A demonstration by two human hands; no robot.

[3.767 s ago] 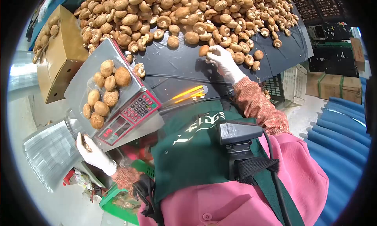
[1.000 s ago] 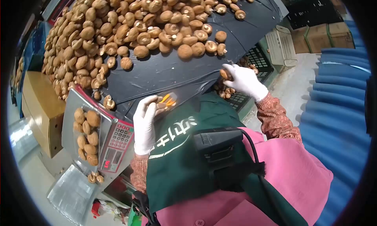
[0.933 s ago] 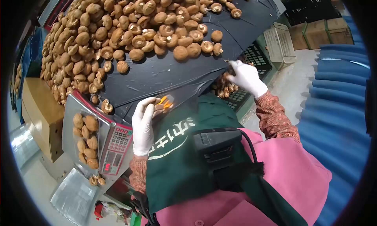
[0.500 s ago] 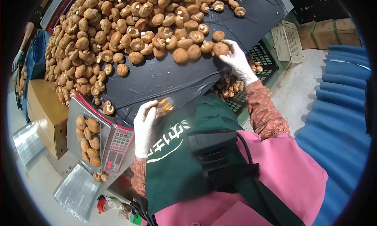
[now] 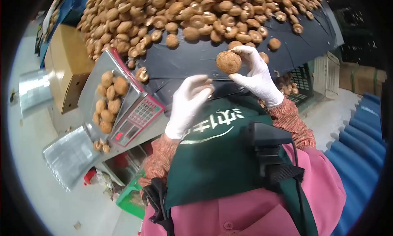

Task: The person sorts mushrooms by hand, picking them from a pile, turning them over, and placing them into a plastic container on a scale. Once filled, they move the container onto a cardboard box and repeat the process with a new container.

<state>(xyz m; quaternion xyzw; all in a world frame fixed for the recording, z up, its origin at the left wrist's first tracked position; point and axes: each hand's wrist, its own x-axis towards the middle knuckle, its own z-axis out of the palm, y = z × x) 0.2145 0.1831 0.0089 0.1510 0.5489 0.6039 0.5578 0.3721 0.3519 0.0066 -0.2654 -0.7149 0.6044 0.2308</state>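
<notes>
Mushroom [image 5: 228, 62], broad and roundish, is clamped between thumb and fingers of the right hand [image 5: 260, 81], above the near part of the worktop [image 5: 176, 63]. I note that it lies to the left of those fingers, ahead and to the right of the left hand [image 5: 187, 106]; its cap shows no clear long axis. Left fingers are curled and blurred; whether they grip anything, I cannot tell.

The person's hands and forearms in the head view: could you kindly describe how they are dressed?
The left hand and right hand wear plain, close-fitting white gloves. Both forearms have rust-red sleeves with pale mottling, reaching the glove cuffs. I see no markings on either.
</notes>
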